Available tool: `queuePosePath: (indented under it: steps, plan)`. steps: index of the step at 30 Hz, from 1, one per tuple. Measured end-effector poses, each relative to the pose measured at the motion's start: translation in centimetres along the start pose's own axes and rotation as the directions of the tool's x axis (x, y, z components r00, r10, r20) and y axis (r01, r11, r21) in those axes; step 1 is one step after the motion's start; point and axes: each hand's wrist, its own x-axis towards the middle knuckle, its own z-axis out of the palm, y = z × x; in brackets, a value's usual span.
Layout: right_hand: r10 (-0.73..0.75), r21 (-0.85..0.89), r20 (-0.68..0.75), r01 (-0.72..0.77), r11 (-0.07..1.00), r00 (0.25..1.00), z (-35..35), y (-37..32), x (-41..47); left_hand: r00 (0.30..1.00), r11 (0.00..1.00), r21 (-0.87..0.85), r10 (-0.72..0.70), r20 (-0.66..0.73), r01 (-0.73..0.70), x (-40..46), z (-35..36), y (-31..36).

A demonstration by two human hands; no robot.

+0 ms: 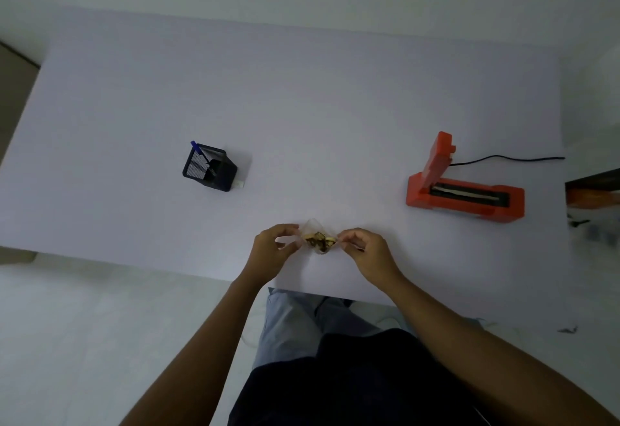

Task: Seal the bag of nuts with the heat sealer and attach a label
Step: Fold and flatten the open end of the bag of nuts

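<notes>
Clear plastic bag of nuts (318, 241), crumpled, brown pieces inside, between both hands.

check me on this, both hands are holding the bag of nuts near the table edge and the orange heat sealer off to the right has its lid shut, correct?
Not quite. In the head view the orange heat sealer has its lid raised, leaving the sealing strip exposed. The rest holds: the left hand and right hand both hold the bag of nuts near the table edge, sealer off to the right.
</notes>
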Motion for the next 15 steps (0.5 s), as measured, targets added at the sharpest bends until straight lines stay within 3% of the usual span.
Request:
queuePosePath:
  steps: [5, 15]
  plan:
    - [-0.013, 0.015, 0.006, 0.013, 1.000, 1.000, -0.5, 0.4, -0.4, 0.993, 1.000, 0.006, -0.004, 0.118, 0.003, 0.0, 0.8, 0.3]
    - [0.039, 0.099, 0.102, -0.049, 0.994, 0.994, -0.3, 1.0, -0.9, 0.995, 1.000, -0.012, 0.017, 0.093, -0.016, 1.0, 2.4, 0.3]
